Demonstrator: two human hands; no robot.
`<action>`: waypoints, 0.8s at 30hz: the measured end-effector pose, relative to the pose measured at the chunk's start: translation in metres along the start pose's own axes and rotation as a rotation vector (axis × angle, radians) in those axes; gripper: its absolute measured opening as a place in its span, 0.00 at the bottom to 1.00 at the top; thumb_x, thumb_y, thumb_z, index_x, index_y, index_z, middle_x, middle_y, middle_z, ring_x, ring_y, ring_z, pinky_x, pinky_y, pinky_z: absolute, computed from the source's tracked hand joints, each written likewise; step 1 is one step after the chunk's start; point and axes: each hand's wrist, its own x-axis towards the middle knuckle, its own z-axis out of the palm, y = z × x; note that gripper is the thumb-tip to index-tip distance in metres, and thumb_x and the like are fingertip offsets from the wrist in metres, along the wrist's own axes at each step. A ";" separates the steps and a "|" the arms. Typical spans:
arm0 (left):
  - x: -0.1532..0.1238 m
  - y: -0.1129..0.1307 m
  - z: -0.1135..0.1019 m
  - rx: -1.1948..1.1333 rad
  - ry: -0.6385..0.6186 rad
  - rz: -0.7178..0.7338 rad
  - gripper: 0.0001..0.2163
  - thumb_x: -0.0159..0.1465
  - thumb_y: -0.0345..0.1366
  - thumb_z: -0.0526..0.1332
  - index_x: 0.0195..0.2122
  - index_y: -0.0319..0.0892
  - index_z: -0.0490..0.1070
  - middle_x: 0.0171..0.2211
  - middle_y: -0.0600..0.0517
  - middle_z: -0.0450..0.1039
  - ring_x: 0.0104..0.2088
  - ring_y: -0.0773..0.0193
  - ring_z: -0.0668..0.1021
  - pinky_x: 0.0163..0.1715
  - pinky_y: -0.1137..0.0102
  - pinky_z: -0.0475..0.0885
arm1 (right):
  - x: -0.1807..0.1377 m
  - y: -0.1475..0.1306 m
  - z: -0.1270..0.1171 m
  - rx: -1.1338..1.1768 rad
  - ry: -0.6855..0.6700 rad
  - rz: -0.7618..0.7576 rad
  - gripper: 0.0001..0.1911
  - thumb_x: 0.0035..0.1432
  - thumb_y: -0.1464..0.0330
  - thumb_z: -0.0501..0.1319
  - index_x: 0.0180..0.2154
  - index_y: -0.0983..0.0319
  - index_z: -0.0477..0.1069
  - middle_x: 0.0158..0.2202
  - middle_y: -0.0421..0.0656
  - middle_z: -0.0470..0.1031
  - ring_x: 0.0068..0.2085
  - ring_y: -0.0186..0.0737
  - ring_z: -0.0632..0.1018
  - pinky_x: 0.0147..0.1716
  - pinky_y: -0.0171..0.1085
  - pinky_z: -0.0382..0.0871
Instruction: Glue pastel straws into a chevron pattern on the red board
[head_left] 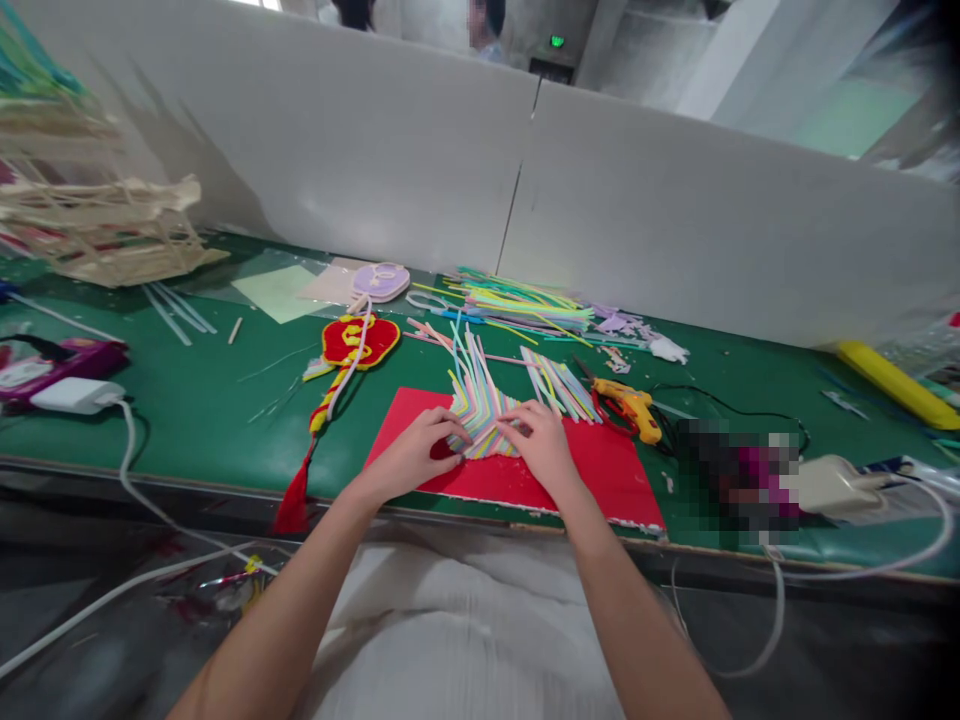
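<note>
A woven piece of pastel strips [481, 415] in pink, yellow, blue and white lies on a red board [525, 485], its loose ends fanning out away from me. With curled fingers my left hand [424, 448] grips its left edge. My right hand [541, 442] pinches the piece from the right, thumb and fingertips close together. Just beyond that hand, more pastel strips [559, 385] lie side by side on the board's back edge. Whatever is under the fingertips is hidden.
Right of the board lie an orange glue gun [634, 410] and a beige charger [836, 487]. A red-and-yellow ornament [360, 342] with a tassel lies left. Coloured strips [525, 305] are piled by the grey partition [675, 220]. A wooden-looking frame model [105, 230] stands far left.
</note>
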 end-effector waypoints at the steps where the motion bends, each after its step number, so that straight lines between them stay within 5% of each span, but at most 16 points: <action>1: 0.000 0.001 0.000 -0.003 0.003 -0.004 0.08 0.61 0.33 0.60 0.42 0.46 0.73 0.45 0.49 0.67 0.50 0.58 0.70 0.52 0.61 0.67 | 0.000 -0.002 0.004 0.024 -0.010 0.004 0.07 0.58 0.64 0.62 0.33 0.58 0.77 0.33 0.42 0.74 0.36 0.40 0.75 0.37 0.38 0.71; 24: 0.004 -0.003 0.004 -0.012 0.060 0.001 0.05 0.61 0.33 0.58 0.37 0.45 0.72 0.41 0.50 0.70 0.45 0.58 0.72 0.48 0.61 0.69 | -0.004 -0.004 0.021 0.115 -0.013 0.007 0.08 0.56 0.62 0.63 0.28 0.58 0.74 0.29 0.41 0.70 0.34 0.40 0.73 0.32 0.38 0.69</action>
